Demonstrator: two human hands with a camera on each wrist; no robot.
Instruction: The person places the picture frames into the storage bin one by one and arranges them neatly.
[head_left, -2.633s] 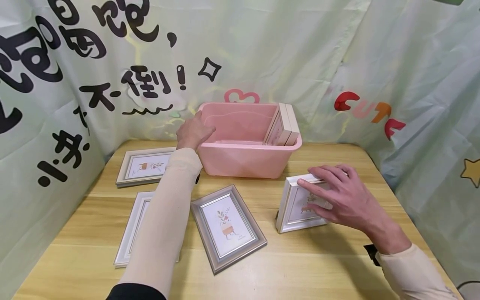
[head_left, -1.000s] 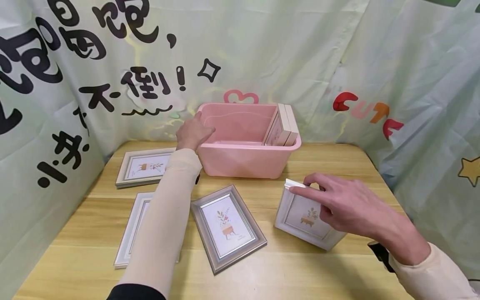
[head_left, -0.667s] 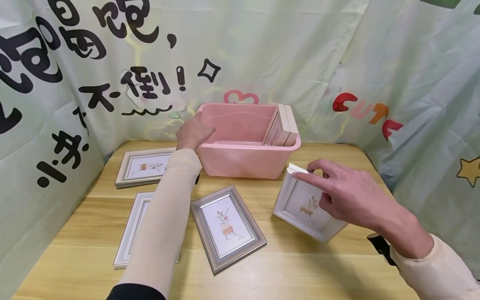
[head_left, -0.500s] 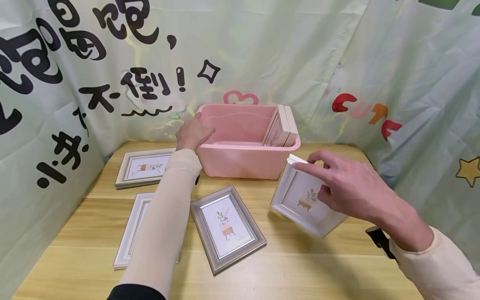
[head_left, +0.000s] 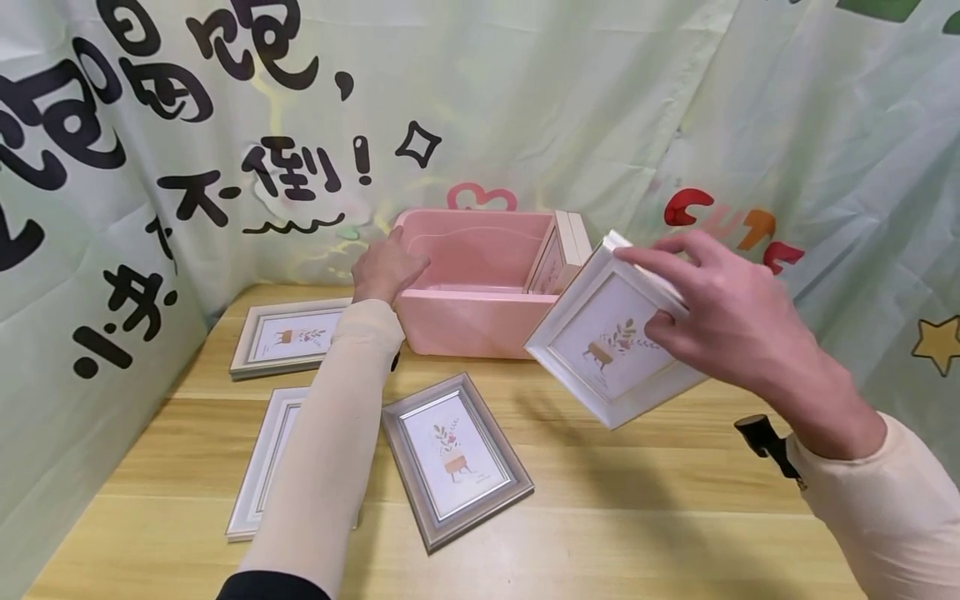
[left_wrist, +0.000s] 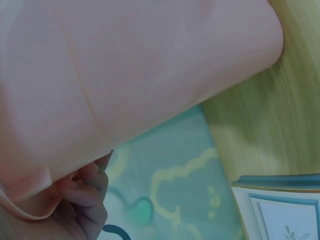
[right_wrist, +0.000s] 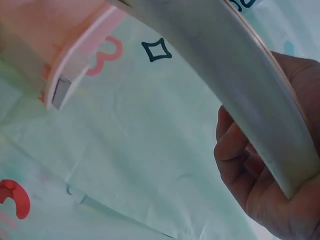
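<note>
My right hand [head_left: 738, 312] grips a white picture frame [head_left: 600, 367] by its upper edge, tilted and raised above the table at the right of the pink storage bin [head_left: 480, 329]. The frame shows a plant drawing and overlaps the bin's right front corner in the head view. In the right wrist view, fingers [right_wrist: 235, 150] curl round the edge of this frame [right_wrist: 235, 75]. My left hand [head_left: 386, 267] holds the bin's left rim; in the left wrist view its fingers [left_wrist: 87, 192] bend over that rim. Two light frames [head_left: 566, 250] stand upright inside the bin's right end.
A grey-brown picture frame [head_left: 453, 467] lies face up at the table's middle. A cream frame [head_left: 288, 333] lies at the back left, and a white frame [head_left: 258, 475] is partly hidden under my left forearm. A printed curtain [head_left: 570, 100] hangs behind the wooden table [head_left: 615, 525].
My right hand has tilted the white picture frame and lifted it off the table, up towards the bin's right side. My left hand has stayed on the bin's rim.
</note>
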